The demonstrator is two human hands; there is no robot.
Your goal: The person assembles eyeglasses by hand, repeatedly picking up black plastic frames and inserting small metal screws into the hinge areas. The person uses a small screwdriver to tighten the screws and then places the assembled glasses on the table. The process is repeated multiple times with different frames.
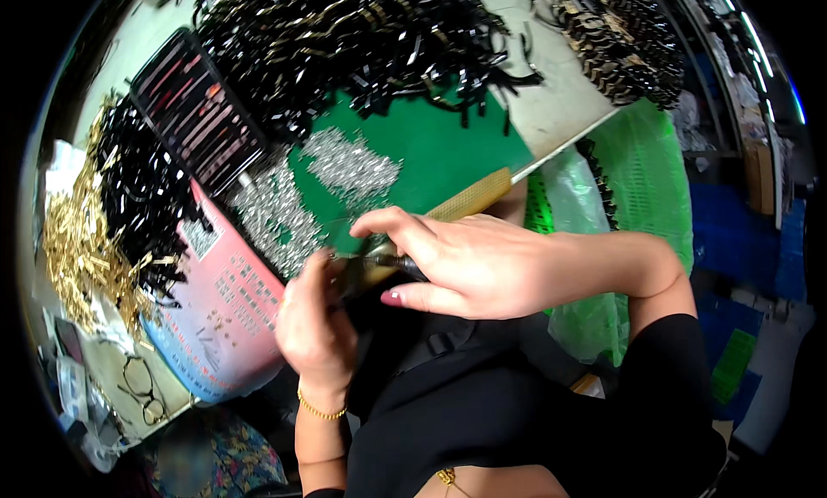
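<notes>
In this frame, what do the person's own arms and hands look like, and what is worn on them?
Both hands are bare, no gloves. The left hand has a thin gold bead bracelet at the wrist. The right hand shows a dark pink painted thumbnail; its forearm is bare up to a short black sleeve.

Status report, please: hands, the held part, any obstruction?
Left hand and right hand both closed on small metal part. Silver pins just beyond. Nothing obstructing.

black top, gold bracelet (320,411), pink nails
</notes>
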